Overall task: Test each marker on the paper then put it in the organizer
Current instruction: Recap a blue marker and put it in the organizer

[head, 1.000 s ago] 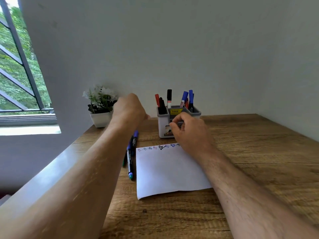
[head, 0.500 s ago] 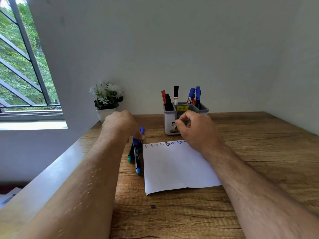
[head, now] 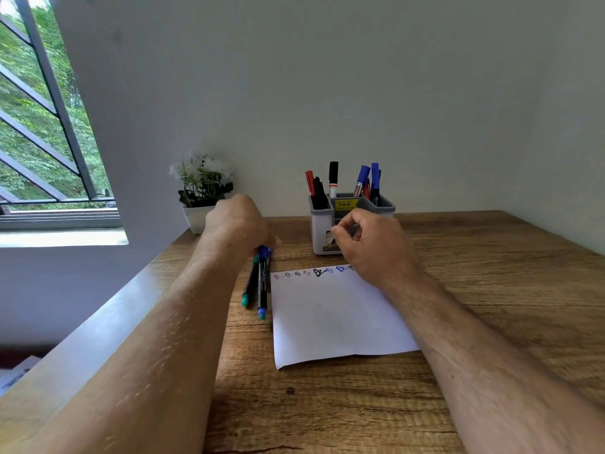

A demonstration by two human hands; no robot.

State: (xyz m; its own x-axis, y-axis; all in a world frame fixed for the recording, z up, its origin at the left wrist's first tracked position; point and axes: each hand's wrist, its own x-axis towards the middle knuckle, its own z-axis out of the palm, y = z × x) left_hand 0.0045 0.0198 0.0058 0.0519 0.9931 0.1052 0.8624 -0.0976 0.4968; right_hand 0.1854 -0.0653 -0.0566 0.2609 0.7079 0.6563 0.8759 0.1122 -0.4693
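A white paper [head: 327, 319] lies on the wooden table [head: 491, 290], with small coloured scribbles [head: 314, 272] along its far edge. Behind it stands a grey and white organizer [head: 319, 231] holding several red, black and blue markers [head: 361, 181]. Left of the paper lie a blue marker [head: 262, 283] and a black, teal-ended marker [head: 249, 283], side by side. My left hand [head: 237, 224] is down over their far ends, fingers curled on the blue marker. My right hand [head: 373, 247] rests on the paper's far right corner in front of the organizer, its fingers loosely curled with nothing visible in them.
A small white pot with a flowering plant [head: 201, 191] stands at the back left against the wall. A barred window [head: 42, 126] is at the far left. The table's left edge [head: 137, 306] runs beside my left forearm.
My left hand came back from near the organizer and dropped onto the far ends of the lying markers. My right hand stayed in front of the organizer.
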